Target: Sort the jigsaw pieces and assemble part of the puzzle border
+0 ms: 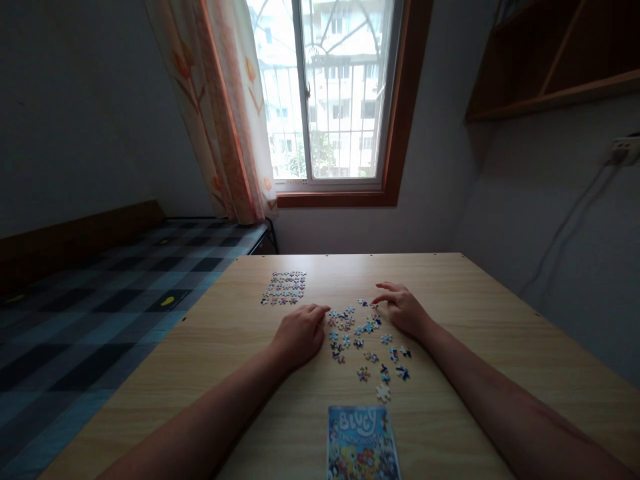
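Note:
Several small loose jigsaw pieces (361, 337) lie scattered on the light wooden table (480, 313), between my two hands. My left hand (300, 332) rests on the table at the left edge of the scatter, fingers curled loosely toward the pieces. My right hand (403, 309) sits at the scatter's far right, its fingers reaching left and touching a piece near the top. A partly assembled block of puzzle pieces (285, 288) lies further back to the left. A blue picture card or box lid (363, 443) lies at the near edge.
A bed with a dark checked cover (100, 313) stands left of the table. Behind the table are a barred window (334, 93) and a patterned curtain (220, 107). A wooden shelf (550, 60) hangs at the upper right, and a power strip (625, 150) is on the right wall.

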`<state>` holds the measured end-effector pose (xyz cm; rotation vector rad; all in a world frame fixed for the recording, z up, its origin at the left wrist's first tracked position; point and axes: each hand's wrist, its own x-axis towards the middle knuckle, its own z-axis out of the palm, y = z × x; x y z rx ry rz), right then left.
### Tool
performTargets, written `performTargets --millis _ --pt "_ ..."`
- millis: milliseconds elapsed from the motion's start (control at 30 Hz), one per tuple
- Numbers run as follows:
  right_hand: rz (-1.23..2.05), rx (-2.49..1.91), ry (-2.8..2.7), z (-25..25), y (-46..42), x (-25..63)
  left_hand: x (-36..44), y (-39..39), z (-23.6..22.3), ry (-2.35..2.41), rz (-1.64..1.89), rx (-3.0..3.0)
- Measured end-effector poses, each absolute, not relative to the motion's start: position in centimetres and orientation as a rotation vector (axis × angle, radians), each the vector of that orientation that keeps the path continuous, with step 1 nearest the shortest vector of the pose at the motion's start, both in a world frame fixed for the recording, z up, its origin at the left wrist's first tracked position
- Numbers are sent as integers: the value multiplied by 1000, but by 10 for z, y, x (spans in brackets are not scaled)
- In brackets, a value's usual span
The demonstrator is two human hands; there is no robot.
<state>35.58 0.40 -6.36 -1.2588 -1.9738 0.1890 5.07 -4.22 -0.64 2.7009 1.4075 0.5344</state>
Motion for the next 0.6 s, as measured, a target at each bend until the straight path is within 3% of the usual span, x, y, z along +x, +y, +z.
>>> performTargets --millis 600 --pt "144 -1332 -1922 -61 3 356 50 -41 -8 1397 536 2707"
